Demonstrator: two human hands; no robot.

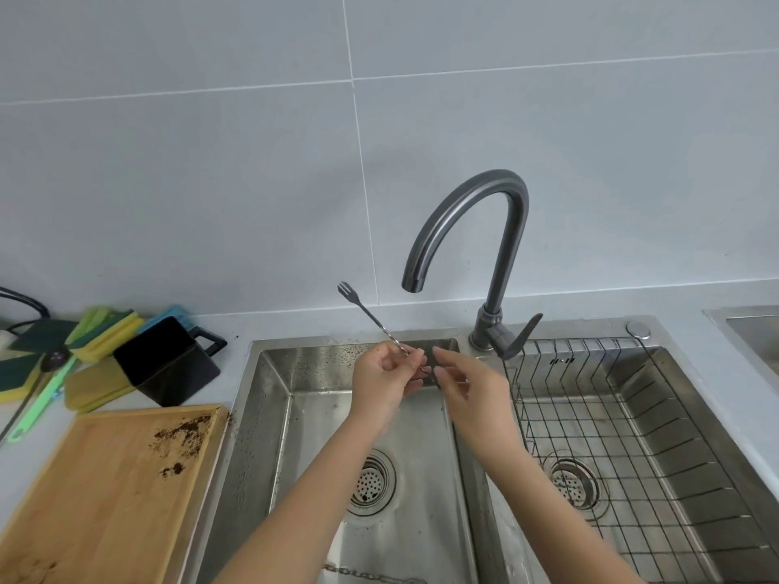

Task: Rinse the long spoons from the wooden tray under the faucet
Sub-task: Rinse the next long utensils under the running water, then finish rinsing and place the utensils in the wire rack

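Note:
My left hand (381, 379) pinches a long thin metal utensil (367, 314) with a twisted stem over the left sink basin (269, 415). Its small forked end points up and to the left, just left of the faucet spout. The lower end is hidden between my two hands. My right hand (468, 387) is beside the left, its fingers loosely bent and reaching at the utensil's lower part; motion blur hides whether it grips. The dark grey faucet (472, 217) arches above, with no water running. The wooden tray (109, 495) lies on the counter at left, with brown crumbs on it.
A wire rack (632, 419) fills the right basin. Each basin has a drain strainer (373, 482). A black container (168, 364), stacked sponges (105, 335) and a green brush (42, 404) sit on the counter behind the tray. The faucet lever (520, 337) points to the right.

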